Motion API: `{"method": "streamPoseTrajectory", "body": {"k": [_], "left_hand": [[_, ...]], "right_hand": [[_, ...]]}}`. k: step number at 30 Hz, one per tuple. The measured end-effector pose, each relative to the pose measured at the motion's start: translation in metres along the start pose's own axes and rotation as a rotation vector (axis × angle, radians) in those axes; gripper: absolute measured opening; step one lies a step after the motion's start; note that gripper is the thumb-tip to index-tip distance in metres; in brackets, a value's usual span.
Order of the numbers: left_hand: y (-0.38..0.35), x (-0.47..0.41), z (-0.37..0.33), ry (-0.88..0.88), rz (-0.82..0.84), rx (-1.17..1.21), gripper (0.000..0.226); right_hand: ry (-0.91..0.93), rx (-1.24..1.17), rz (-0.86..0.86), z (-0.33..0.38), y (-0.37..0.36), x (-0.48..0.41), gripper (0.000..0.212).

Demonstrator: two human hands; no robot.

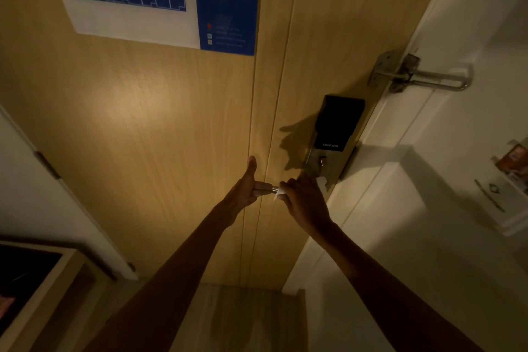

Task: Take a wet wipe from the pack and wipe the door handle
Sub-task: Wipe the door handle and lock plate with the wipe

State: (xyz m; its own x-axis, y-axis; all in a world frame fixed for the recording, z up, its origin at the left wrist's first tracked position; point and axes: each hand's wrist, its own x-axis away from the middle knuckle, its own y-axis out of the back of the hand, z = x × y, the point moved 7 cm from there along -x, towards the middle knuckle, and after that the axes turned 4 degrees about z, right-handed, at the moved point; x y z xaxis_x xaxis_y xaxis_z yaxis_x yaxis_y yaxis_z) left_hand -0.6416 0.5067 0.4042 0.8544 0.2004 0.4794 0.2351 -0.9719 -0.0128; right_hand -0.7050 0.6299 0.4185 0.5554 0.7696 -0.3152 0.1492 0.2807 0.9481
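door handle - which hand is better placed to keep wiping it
Right. The right hand is closed over the door handle near the lock plate, with the white wet wipe showing at its fingers. The left hand only steadies the handle's free end, thumb up, and holds no wipe.

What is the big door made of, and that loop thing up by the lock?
The door looks like pale wood or a wood-look laminate: fine lengthwise grain, soft matte sheen. The swing latch seems brushed metal: grey, dull shine, screws in its plate.
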Motion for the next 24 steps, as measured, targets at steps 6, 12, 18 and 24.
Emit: {"method": "streamPoseTrajectory", "body": {"k": [6, 12, 18, 24], "left_hand": [[-0.001, -0.002, 0.0, -0.004, 0.021, 0.025, 0.101], [-0.001, -0.005, -0.001, -0.011, 0.021, 0.055, 0.1], [-0.001, -0.006, -0.001, 0.0, 0.034, 0.026, 0.102], [-0.001, -0.003, -0.005, -0.025, 0.027, -0.067, 0.1]], "right_hand": [[0.034, 0.031, -0.013, -0.02, 0.009, 0.011, 0.017], [0.026, 0.013, -0.021, 0.004, -0.004, -0.001, 0.026], [0.05, 0.013, 0.011, -0.004, 0.003, -0.002, 0.012], [0.06, -0.077, 0.103, 0.0, 0.002, -0.012, 0.014]]}}
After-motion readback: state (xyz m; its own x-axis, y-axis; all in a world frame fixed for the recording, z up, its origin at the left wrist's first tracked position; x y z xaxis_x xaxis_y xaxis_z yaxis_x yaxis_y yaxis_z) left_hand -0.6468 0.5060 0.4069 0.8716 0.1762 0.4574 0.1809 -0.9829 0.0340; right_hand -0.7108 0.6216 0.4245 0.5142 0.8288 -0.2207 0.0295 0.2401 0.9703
